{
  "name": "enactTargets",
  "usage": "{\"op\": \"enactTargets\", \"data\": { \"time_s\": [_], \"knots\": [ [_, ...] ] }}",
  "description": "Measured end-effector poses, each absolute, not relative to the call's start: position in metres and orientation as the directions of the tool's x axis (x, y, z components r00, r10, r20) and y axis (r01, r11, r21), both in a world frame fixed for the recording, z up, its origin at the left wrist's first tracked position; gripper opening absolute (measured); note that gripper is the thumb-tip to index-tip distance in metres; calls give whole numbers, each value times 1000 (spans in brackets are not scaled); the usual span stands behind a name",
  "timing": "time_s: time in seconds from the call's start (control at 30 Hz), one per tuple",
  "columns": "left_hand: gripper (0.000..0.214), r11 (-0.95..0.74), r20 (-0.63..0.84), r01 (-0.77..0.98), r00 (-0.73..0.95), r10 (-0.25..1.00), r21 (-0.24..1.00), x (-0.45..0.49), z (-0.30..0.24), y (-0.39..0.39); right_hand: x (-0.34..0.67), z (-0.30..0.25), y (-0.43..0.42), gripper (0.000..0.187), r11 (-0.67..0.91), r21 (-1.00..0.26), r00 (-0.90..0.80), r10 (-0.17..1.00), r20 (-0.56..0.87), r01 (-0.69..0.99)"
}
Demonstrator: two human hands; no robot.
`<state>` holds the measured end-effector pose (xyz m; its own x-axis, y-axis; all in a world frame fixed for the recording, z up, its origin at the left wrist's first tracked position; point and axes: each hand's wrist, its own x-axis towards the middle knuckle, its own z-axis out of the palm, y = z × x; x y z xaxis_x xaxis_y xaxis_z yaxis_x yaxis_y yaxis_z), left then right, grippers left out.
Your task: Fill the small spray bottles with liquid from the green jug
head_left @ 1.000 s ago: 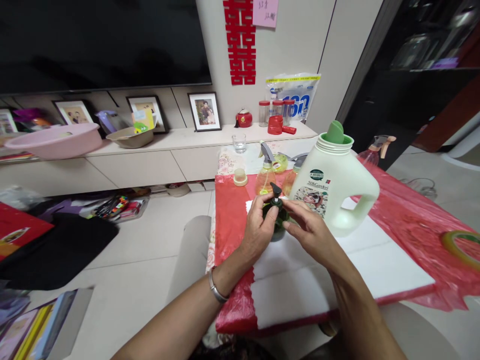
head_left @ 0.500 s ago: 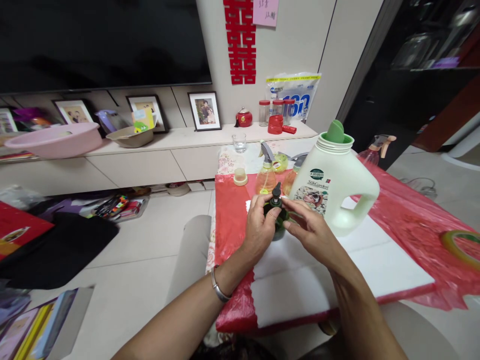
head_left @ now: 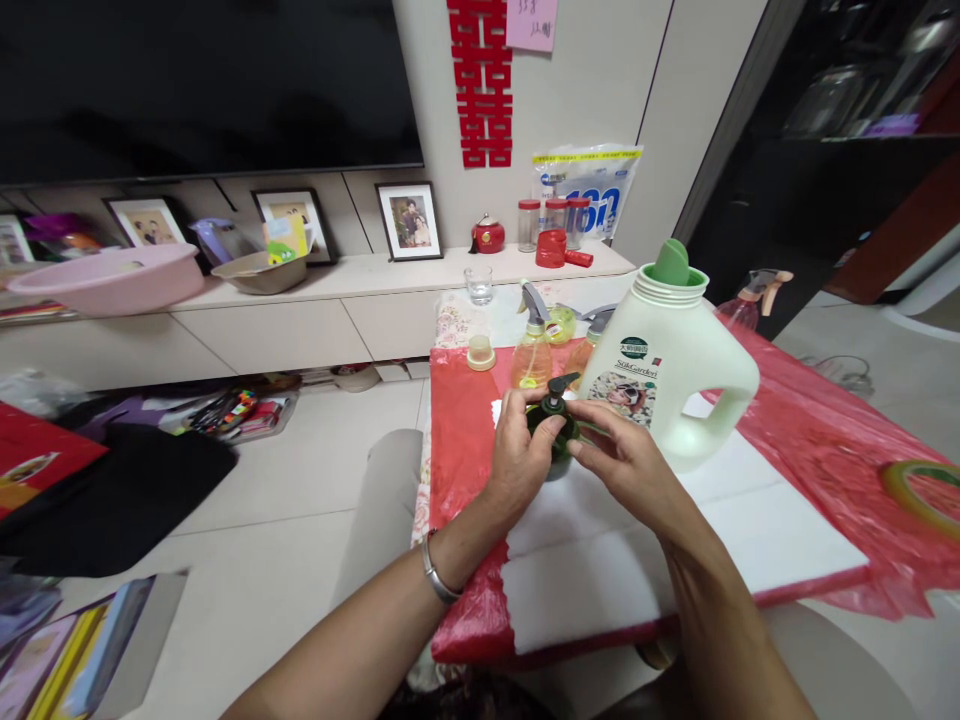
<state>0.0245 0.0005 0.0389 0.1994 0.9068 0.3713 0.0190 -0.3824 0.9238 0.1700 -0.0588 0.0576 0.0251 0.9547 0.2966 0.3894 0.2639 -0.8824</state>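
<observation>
A dark green pump bottle [head_left: 559, 468] stands upright on the white cloth [head_left: 592, 585], its black pump head [head_left: 561, 384] on top. My left hand [head_left: 523, 440] is wrapped round the bottle's left side and shoulder, thumb across the front. From the right, my right hand [head_left: 619, 450] reaches the bottle's neck, with its fingertips and thumb touching the collar beneath the pump. Close behind my right hand stands a large pale green jug [head_left: 660, 350] printed "SilkGarden", a green spout in its open mouth.
Behind the bottle are a spray bottle [head_left: 532, 355] with yellowish liquid, a second orange-tinted bottle [head_left: 579, 358] and a pale cap [head_left: 481, 353]. A roll of tape [head_left: 926, 495] lies on red plastic sheeting [head_left: 832, 430] at right. A drinking glass [head_left: 478, 286] stands farther back.
The pump head has turned: its nozzle now points to the right, where before it was seen nearly end-on. Both hands stay almost in the same place on the bottle.
</observation>
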Motion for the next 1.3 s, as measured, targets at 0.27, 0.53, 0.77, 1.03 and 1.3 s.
{"op": "enactTargets", "data": {
  "time_s": [0.27, 0.53, 0.77, 1.03, 1.3],
  "knots": [
    [31, -414, 403, -1, 234, 885, 910, 24, 40, -2, 169, 60, -60, 53, 272, -882, 23, 953, 303, 384],
    [29, -344, 340, -14, 191, 921, 939, 28, 37, 1, 172, 61, -60, 44, 248, -904, 56, 957, 284, 349],
    [19, -422, 409, 26, 204, 890, 906, 27, 42, 2, 169, 59, -58, 57, 246, -908, 40, 961, 275, 338],
    [36, -412, 408, -35, 237, 881, 910, 24, 36, -1, 170, 60, -59, 47, 256, -905, 52, 956, 290, 341],
    [35, -267, 264, 7, 142, 954, 964, 31, 38, 1, 173, 56, -59, 45, 248, -902, 72, 954, 291, 353]
  ]
}}
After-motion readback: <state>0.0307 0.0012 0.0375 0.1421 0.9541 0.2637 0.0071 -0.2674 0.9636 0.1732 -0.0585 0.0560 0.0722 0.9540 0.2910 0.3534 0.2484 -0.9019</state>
